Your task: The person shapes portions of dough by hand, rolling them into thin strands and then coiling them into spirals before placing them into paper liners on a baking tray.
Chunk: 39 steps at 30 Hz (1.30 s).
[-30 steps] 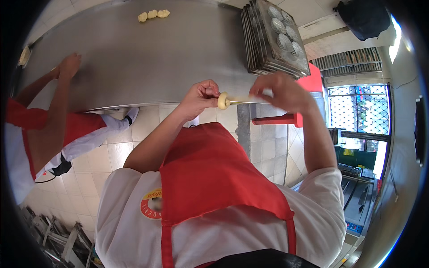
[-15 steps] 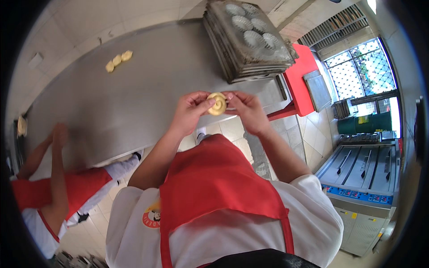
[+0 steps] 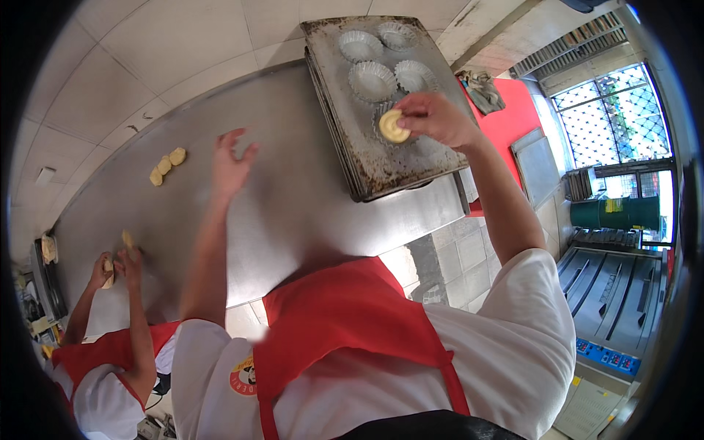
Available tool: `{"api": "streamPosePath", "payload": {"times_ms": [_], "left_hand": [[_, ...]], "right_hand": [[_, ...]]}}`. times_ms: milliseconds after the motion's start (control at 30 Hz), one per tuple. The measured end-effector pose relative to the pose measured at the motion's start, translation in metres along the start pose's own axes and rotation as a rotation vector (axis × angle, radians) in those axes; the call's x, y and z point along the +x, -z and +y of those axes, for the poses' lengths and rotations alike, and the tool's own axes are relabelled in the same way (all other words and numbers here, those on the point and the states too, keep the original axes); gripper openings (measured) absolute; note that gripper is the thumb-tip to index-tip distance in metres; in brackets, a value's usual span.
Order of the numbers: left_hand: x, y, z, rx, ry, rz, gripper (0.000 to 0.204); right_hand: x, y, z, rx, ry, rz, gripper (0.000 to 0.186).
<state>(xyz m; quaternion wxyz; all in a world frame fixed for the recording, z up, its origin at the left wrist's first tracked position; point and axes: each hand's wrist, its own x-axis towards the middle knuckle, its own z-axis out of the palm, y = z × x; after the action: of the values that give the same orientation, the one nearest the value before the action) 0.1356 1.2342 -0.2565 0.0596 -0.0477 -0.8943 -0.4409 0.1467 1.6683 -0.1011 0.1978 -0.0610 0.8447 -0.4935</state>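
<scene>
My right hand (image 3: pixel 440 121) pinches a coiled dough round (image 3: pixel 394 126), pale yellow with a spiral, between thumb and fingers. It is held above a fluted tin (image 3: pixel 381 110) that it and the hand partly cover; whether they touch I cannot tell. That tin is among several silvery fluted tins (image 3: pixel 372 81) on the top baking tray (image 3: pixel 352 147) of a stack. My left hand (image 3: pixel 233 160) is stretched over the metal table with nothing in it, fingers curved and apart. To its left lies a short row of dough pieces (image 3: pixel 167 166).
A co-worker's hands (image 3: pixel 130 264) handle dough at the left end of the metal table (image 3: pixel 293 176). Behind the tray stack is a red surface (image 3: pixel 513 110) with a crumpled cloth (image 3: pixel 482 91). A large metal machine (image 3: pixel 609 293) and green drum (image 3: pixel 616 213) stand at right.
My hands have parted. The right carried the dough coil forward and right to the tins; the left let go and moved left over the table. The view has shifted, and the co-worker's hands now show dough.
</scene>
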Motion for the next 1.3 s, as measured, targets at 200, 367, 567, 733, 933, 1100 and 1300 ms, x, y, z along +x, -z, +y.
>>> {"api": "streamPosePath", "payload": {"times_ms": [200, 367, 567, 733, 933, 1100, 1300], "left_hand": [[0.052, 0.043, -0.106, 1.021, 0.047, -0.131, 0.053], [0.090, 0.074, -0.116, 1.127, 0.296, -0.475, 0.046], [0.071, 0.094, -0.129, 1.197, -0.089, -0.406, 0.036], [0.038, 0.122, -0.133, 0.930, -0.142, -0.307, 0.046], [-0.126, 0.113, -0.001, -0.648, -0.083, -0.044, 0.036], [-0.244, 0.091, -0.032, -0.887, 0.287, -0.070, 0.035], [-0.328, 0.097, -0.086, -0.182, 0.006, 0.064, 0.041]], "right_hand": [[-0.004, -0.021, -0.018, -0.941, 0.200, 0.209, 0.028], [-0.064, -0.053, -0.064, -0.583, 0.153, 0.474, 0.021], [-0.118, -0.166, -0.070, -0.258, 0.203, 0.409, 0.018], [-0.105, -0.253, -0.089, -0.192, 0.266, 0.238, 0.022], [-0.060, -0.379, -0.107, -0.093, 0.438, 0.477, 0.035], [-0.062, -0.415, -0.050, -0.202, 0.286, -0.056, 0.052], [-0.097, -0.510, 0.047, -0.864, 0.356, 0.078, 0.064]]}}
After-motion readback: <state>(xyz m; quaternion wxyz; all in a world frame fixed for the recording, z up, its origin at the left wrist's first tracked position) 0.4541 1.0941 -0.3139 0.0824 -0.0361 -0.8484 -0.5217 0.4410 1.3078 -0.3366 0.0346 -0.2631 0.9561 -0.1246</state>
